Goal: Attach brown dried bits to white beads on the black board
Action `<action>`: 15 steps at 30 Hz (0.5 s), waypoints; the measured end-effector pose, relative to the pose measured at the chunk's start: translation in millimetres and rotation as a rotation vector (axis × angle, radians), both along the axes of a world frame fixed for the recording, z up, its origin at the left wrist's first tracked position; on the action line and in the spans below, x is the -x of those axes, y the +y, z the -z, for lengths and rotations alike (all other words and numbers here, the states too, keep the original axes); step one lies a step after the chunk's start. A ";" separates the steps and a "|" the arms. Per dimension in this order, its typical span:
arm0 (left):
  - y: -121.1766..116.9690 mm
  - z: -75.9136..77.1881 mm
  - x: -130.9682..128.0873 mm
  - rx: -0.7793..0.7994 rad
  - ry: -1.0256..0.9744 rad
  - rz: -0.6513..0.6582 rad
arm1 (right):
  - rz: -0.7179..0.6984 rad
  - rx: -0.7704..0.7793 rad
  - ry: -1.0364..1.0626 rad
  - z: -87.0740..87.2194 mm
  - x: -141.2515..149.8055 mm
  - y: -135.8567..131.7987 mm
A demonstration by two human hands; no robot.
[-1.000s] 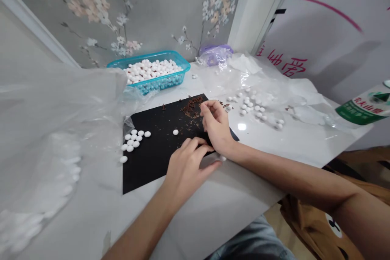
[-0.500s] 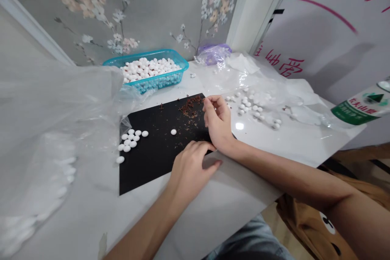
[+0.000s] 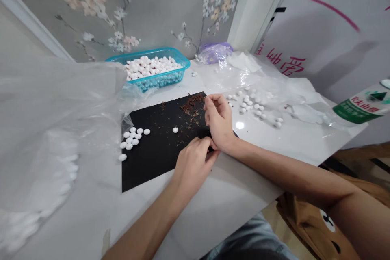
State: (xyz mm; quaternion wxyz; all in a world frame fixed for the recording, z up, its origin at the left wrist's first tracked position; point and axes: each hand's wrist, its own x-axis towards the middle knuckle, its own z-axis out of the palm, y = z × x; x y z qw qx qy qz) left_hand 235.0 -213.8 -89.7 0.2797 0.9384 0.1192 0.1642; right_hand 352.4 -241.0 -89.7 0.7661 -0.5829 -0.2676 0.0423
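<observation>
A black sheet lies on the table, with reddish-brown bits heaped near its far right corner and more scattered over it. My right hand is at the sheet's right edge, fingers curled and thumb against the index finger; whatever they hold is hidden. Close below its wrist, my left hand has thumb and fingertips together at the sheet's near edge, and I cannot make out what is between them. One white ball sits alone mid-sheet. Several white balls cluster at the sheet's left side.
Behind the sheet stands a blue basket full of white balls. Clear plastic and loose white balls lie to the right, near a labelled bottle. A large plastic bag with white balls fills the left.
My left thumb has closed up to the fingertips, and that hand has shifted slightly right, against the right wrist. The right hand keeps nearly the same pose.
</observation>
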 end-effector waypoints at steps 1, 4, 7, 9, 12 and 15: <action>0.3 -0.3 1.1 0.050 -0.029 0.007 | -0.003 -0.008 -0.005 -0.2 -1.3 -0.2; 1.9 -1.4 4.8 0.285 -0.172 -0.005 | 0.007 -0.018 -0.017 -0.8 -6.9 -1.0; 5.4 -1.2 7.6 0.517 -0.278 -0.076 | 0.010 -0.012 -0.021 -1.1 -10.3 -1.9; 9.1 -0.7 8.8 0.589 -0.298 -0.125 | -0.006 0.009 -0.014 -0.9 -9.6 -2.4; 16.1 -1.4 10.7 0.594 -0.329 -0.207 | -0.052 0.046 0.011 -0.5 -5.6 -2.7; 23.5 -3.6 12.8 0.628 -0.350 -0.267 | -0.101 0.056 0.044 -0.7 -1.2 -3.1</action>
